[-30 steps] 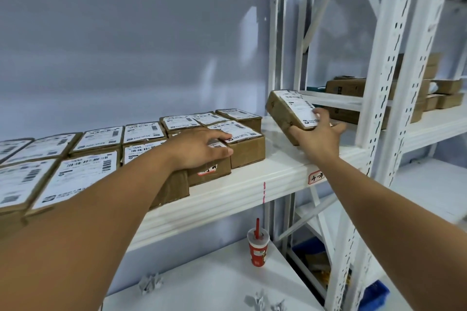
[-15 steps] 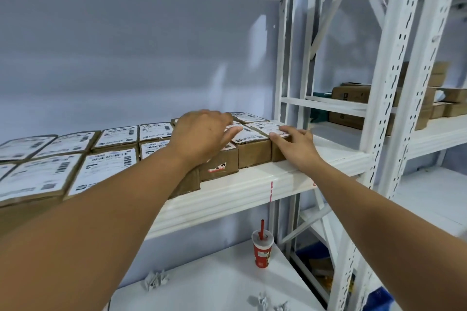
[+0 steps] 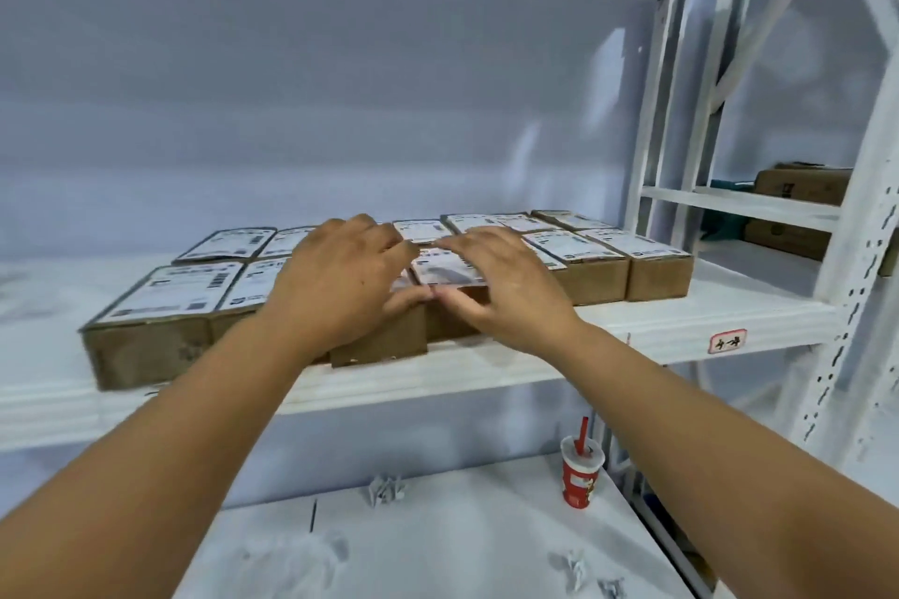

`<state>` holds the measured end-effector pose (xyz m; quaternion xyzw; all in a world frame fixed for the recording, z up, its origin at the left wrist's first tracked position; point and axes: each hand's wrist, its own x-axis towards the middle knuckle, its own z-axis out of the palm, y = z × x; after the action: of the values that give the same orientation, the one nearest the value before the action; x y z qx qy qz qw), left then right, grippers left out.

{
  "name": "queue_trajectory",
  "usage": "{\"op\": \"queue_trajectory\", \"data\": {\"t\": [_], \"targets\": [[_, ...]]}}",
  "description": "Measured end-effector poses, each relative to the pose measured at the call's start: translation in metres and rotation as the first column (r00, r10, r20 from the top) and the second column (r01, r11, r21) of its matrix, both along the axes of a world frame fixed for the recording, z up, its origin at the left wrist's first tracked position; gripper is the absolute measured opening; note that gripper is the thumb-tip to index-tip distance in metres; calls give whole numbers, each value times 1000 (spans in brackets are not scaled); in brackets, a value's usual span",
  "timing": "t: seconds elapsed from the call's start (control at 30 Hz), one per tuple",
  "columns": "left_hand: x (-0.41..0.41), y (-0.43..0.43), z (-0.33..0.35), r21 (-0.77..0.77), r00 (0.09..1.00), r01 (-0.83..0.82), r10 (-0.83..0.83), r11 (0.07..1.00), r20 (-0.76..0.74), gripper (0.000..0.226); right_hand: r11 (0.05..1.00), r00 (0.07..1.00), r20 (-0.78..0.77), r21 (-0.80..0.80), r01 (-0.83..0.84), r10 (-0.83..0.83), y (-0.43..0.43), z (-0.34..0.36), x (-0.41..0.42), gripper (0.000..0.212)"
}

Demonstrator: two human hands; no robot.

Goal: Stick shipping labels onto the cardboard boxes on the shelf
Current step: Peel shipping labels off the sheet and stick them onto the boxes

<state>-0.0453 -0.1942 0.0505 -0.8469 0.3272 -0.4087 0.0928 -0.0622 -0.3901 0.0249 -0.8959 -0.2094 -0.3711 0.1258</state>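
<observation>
Both hands have slid in from the row's right end and meet over a small brown cardboard box [image 3: 457, 323] mid-front on the white metal shelf [image 3: 535, 358]. The left hand [image 3: 340, 280] lies loosely bent across its neighbour. The right hand [image 3: 508, 289] arches, fingers spread, onto the white printed shipping label [image 3: 445, 269], thumbs at the front edge, nothing gripped. The box looks light and stiff, so it's likely to skid. Best pressed from above or pinched by its sides.

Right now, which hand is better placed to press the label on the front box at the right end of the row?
Right, probably. The right hand sits nearer the end box; the left hand lies further left and would have to cross over the right one to get there.
</observation>
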Motion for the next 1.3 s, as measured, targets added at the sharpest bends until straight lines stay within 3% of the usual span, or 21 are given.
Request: {"op": "queue_trajectory", "data": {"t": [0.07,0.2,0.3,0.4,0.57,0.73,0.83,1.07,1.23,1.3], "targets": [[-4,32,-6,18,994,-106,107,994,-14,71,995,998,-66,-97,-9,3,14,-3,-1,52],[-16,80,-19,-45,954,-283,276,958,-118,95,989,992,-125,-149,8,-27,38,-11,-1,63],[-21,91,-28,-80,896,-419,397,904,-198,97,975,992,-99,-216,50,-72,54,-18,1,67],[-20,94,-32,-126,905,-390,354,912,-238,92,976,992,-86,-204,77,-97,61,-17,4,54],[-2,97,-37,-157,929,-327,287,932,-232,78,972,984,-126,-214,95,-124,63,-15,18,55],[18,101,-37,-138,942,-304,276,943,-188,84,981,983,-144,-170,89,-114,67,-13,32,57],[29,102,-37,-121,941,-297,269,947,-207,76,985,979,-167,-141,94,-118,68,-12,40,56],[34,104,-41,-141,962,-269,260,953,-77,73,987,984,-73,-31,159,-161,68,-21,46,63],[30,106,-41,-107,954,-290,279,951,-112,81,979,977,-61,-14,204,-205,66,-24,46,75],[30,106,-41,-86,942,-322,310,943,-130,82,977,978,-28,63,206,-205,66,-23,47,73]]}}
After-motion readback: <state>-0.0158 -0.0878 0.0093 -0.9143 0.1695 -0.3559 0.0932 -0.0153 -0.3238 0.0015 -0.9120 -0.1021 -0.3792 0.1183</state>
